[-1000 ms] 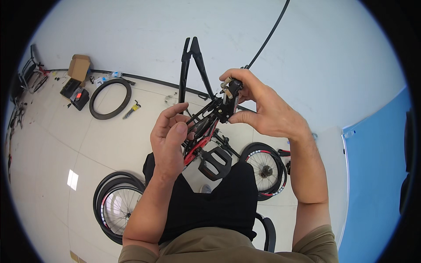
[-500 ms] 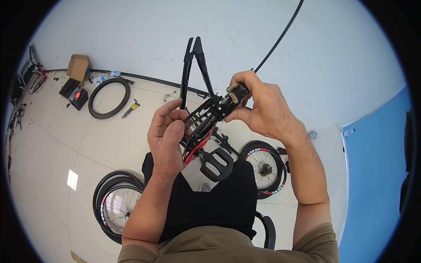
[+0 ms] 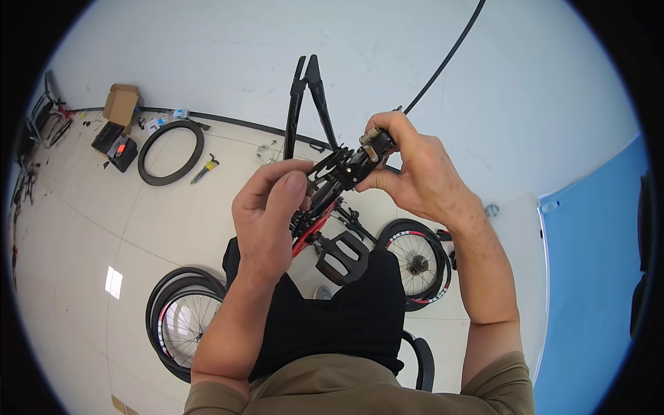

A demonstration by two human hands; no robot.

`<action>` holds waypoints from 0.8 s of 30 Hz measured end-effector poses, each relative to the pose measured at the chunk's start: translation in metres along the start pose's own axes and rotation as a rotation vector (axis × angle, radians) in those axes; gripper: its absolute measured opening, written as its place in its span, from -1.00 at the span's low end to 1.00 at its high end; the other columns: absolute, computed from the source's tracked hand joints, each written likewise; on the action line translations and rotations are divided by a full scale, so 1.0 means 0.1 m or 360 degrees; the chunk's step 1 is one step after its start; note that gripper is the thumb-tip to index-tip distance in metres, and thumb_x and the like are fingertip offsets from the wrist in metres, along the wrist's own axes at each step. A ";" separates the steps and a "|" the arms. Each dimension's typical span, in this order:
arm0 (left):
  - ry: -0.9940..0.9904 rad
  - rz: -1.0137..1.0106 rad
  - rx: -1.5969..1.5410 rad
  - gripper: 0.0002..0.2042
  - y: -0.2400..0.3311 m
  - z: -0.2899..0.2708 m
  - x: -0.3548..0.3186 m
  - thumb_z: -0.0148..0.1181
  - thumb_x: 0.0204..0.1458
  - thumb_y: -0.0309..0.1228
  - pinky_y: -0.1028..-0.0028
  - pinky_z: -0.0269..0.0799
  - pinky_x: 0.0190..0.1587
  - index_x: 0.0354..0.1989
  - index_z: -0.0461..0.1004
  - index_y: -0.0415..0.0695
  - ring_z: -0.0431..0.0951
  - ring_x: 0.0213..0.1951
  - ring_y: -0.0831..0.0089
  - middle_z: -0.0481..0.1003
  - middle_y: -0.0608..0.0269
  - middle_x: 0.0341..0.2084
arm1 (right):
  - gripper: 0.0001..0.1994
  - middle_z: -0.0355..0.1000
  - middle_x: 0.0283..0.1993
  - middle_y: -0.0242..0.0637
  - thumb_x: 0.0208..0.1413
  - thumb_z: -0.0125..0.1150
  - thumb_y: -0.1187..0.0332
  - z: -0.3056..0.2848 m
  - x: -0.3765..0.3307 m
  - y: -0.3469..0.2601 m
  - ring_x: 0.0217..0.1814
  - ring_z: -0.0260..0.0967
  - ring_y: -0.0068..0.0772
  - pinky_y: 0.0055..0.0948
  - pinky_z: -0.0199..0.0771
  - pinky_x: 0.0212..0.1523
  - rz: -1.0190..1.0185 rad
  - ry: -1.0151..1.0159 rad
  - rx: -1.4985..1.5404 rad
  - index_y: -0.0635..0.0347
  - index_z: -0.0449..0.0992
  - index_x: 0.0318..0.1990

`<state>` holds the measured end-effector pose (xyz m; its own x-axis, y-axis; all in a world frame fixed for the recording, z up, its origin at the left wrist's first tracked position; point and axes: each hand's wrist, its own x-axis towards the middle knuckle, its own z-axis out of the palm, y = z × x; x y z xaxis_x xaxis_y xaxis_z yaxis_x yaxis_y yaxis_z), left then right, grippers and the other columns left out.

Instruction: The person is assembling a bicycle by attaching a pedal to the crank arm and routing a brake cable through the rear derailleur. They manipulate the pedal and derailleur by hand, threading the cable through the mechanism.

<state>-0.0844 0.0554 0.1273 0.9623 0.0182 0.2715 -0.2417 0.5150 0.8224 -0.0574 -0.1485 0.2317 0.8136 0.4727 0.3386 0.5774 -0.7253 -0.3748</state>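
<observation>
Right hand (image 3: 430,178) grips a black mechanism (image 3: 374,149); left hand (image 3: 266,209) curls nearby; pedal (image 3: 343,256) below.

We are observing the left hand (image 3: 264,221) holding its fingers curled, thumb (image 3: 286,194) lying alongside the forefinger (image 3: 280,170). We are noting the right hand (image 3: 432,176) gripping between fingers and thumb, its wrist (image 3: 465,213) bending inward; both forearms (image 3: 234,328) are slanting inward.

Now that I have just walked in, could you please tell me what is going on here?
The person's right hand grips a black bicycle part at the red and black frame. The left hand curls close beside it; whether it holds anything is unclear. Two wheels lie on the floor.
</observation>
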 end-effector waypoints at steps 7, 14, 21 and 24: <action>0.0018 0.0296 0.0342 -0.81 0.19 0.20 0.29 0.23 0.22 -0.39 0.60 0.32 -0.26 -0.20 0.61 -0.30 0.41 -0.35 0.65 0.52 0.34 -0.37 | -0.45 0.54 -0.40 -0.16 -0.10 0.51 0.46 0.02 0.00 0.03 -0.33 0.55 -0.04 -0.21 0.49 -0.32 -0.0078 0.0049 0.0000 0.17 0.30 0.02; 0.0072 0.0262 0.0350 -0.80 0.29 0.30 0.34 0.27 0.24 -0.37 0.66 0.29 -0.34 -0.28 0.63 -0.29 0.41 -0.38 0.71 0.55 0.39 -0.40 | -0.45 0.54 -0.41 -0.14 -0.09 0.50 0.44 0.03 0.02 0.02 -0.32 0.55 0.03 -0.16 0.49 -0.30 -0.0080 0.0058 0.0060 0.16 0.29 0.02; 0.0046 0.0582 0.0511 -0.78 0.25 0.31 0.44 0.26 0.25 -0.34 0.62 0.24 -0.40 -0.28 0.64 -0.29 0.35 -0.43 0.69 0.49 0.39 -0.47 | -0.46 0.57 -0.38 -0.12 -0.10 0.51 0.44 0.03 0.01 -0.01 -0.30 0.54 0.05 -0.13 0.49 -0.29 -0.0058 0.0061 0.0079 0.18 0.28 0.01; 0.0040 0.0751 0.0631 -0.78 0.27 0.33 0.50 0.25 0.25 -0.34 0.59 0.25 -0.38 -0.29 0.64 -0.28 0.34 -0.42 0.67 0.46 0.37 -0.48 | -0.45 0.57 -0.38 -0.14 -0.10 0.52 0.41 0.03 0.04 -0.03 -0.28 0.55 0.04 -0.12 0.49 -0.27 -0.0046 0.0038 0.0041 0.19 0.29 0.00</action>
<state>-0.0467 0.0420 0.1799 0.7417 0.1892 0.6435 -0.6655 0.0887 0.7411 -0.0558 -0.1430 0.2319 0.7947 0.4810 0.3701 0.6026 -0.6983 -0.3864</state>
